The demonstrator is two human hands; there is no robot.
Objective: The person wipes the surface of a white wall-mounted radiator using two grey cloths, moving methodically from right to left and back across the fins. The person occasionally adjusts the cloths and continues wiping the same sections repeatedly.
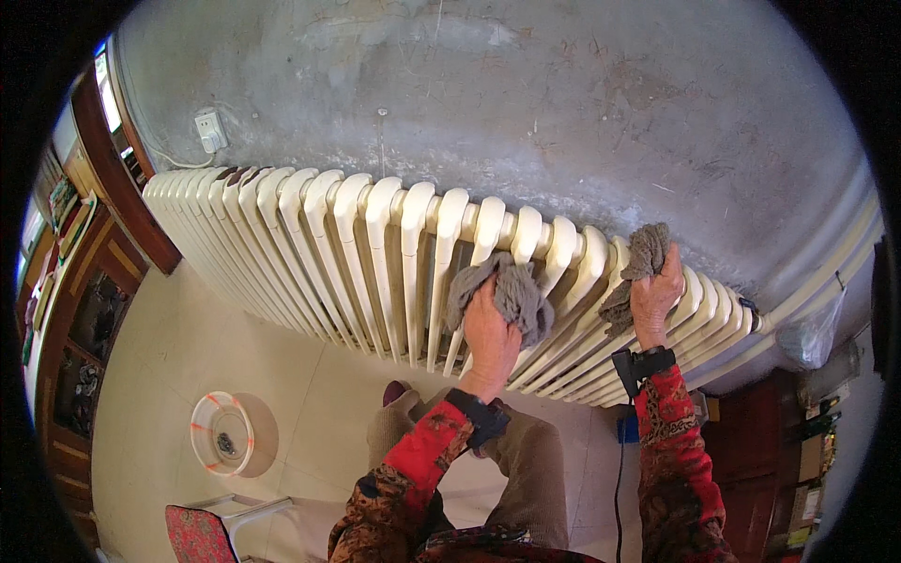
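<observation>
A long cream column radiator (pixel 380 218) stands along the grey wall in front of me. My left hand (pixel 489 334) grips a crumpled grey cloth (pixel 524 302) against the front of its columns, right of the middle. Farther right, my right hand (pixel 658 295) holds a second grey cloth (pixel 649 250), bunched at the top edge of the radiator. Part of this cloth hangs down over the columns. Both cloths look damp or dirty, though I cannot tell which. Dark straps circle both wrists, and a black cable hangs down from the right one.
A whitish plastic basin (pixel 222 433) with something dark in it sits on the tiled floor (pixel 303 394). Near it is a folding chair with a red patterned seat (pixel 199 535). A wall socket (pixel 210 130) holds a plug. Pipes (pixel 809 274) and a hanging plastic bag (pixel 813 334) are at right.
</observation>
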